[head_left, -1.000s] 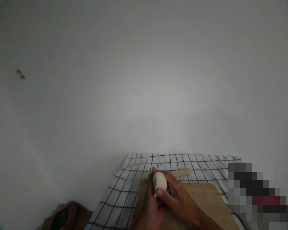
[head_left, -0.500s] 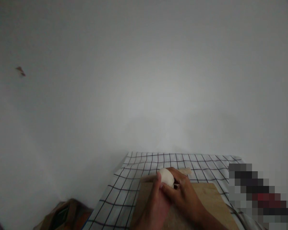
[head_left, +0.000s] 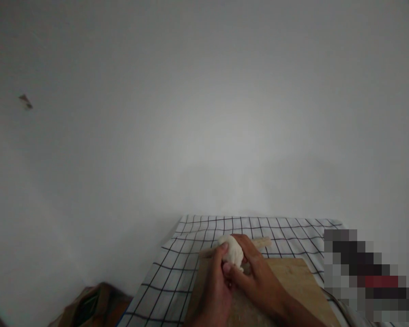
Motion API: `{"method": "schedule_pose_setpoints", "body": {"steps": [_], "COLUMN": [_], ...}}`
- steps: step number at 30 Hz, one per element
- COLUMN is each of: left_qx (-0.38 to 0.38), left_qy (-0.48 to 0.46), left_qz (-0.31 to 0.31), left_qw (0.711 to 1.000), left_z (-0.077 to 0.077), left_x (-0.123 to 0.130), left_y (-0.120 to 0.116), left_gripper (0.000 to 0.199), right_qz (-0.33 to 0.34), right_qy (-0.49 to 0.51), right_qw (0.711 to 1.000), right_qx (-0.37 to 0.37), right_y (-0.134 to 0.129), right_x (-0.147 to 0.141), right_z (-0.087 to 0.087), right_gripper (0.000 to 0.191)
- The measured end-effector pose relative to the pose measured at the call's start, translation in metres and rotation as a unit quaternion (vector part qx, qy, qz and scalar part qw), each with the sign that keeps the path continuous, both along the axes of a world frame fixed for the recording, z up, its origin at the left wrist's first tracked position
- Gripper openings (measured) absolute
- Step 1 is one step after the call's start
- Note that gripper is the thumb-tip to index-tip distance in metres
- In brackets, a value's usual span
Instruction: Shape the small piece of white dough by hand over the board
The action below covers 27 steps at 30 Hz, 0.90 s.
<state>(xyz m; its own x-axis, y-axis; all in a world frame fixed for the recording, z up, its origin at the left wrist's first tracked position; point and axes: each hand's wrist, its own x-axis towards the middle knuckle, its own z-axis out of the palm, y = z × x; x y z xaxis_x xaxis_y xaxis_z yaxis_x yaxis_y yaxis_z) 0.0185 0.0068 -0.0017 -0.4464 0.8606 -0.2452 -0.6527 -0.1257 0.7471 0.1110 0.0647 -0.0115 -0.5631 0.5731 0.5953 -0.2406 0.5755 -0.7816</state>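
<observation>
A pale lump of dough (head_left: 232, 252) is held between both my hands above a wooden board (head_left: 293, 284). My left hand (head_left: 213, 290) grips it from the left, thumb on its top. From the right, my right hand (head_left: 257, 279) wraps it with fingers curled over its far side. Behind my hands a wooden rolling pin (head_left: 261, 242) lies across the board's far edge, mostly hidden.
The board rests on a white cloth with a black grid (head_left: 177, 272). A plain white wall fills the upper view, with a small dark mark (head_left: 25, 101) at left. A brown bag (head_left: 95, 306) sits at bottom left. A blurred patch covers the right edge.
The dough has been turned between my hands, from upright and oblong to a rounder lump. My right hand's fingers have moved up over its far side.
</observation>
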Motion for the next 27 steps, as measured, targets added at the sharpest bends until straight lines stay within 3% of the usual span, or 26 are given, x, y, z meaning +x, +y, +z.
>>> {"method": "schedule_pose_setpoints", "body": {"steps": [5,9,12,15,17,20,24,27], "left_qx": [0.048,0.041,0.049,-0.006,-0.056,-0.033,0.032,0.035], "left_qy": [0.119,0.178,0.163,0.099,0.064,0.074,0.094,0.037], "left_qz": [-0.049,-0.077,-0.097,-0.11,-0.12,-0.094,-0.068,-0.032], "left_qw": [0.99,0.98,0.981,0.989,0.989,0.992,0.993,0.998], "left_z": [-0.013,-0.018,-0.018,-0.019,-0.021,-0.03,-0.043,-0.04], "left_x": [-0.004,-0.005,-0.005,-0.005,-0.007,-0.011,-0.015,-0.011], "left_y": [0.002,0.005,0.006,0.007,0.005,-0.002,-0.01,-0.009], "left_gripper": [0.029,0.038,0.042,0.049,0.054,0.048,0.051,0.051], "right_qz": [0.041,0.071,0.094,0.122,0.141,0.137,0.071,0.022], "right_qy": [0.005,0.001,0.001,-0.004,-0.005,-0.007,-0.031,-0.056], "right_qw": [0.988,0.975,0.967,0.961,0.959,0.973,0.994,0.997], "right_qx": [-0.148,-0.212,-0.236,-0.249,-0.246,-0.184,-0.082,-0.047], "right_y": [0.004,0.006,0.008,0.009,0.01,0.007,-0.002,-0.009], "right_x": [-0.002,-0.001,0.003,0.005,0.004,0.0,-0.003,-0.002], "right_z": [-0.009,-0.007,-0.001,-0.001,-0.003,-0.007,-0.006,-0.001], "right_gripper": [0.059,0.064,0.063,0.066,0.074,0.077,0.053,0.03]}}
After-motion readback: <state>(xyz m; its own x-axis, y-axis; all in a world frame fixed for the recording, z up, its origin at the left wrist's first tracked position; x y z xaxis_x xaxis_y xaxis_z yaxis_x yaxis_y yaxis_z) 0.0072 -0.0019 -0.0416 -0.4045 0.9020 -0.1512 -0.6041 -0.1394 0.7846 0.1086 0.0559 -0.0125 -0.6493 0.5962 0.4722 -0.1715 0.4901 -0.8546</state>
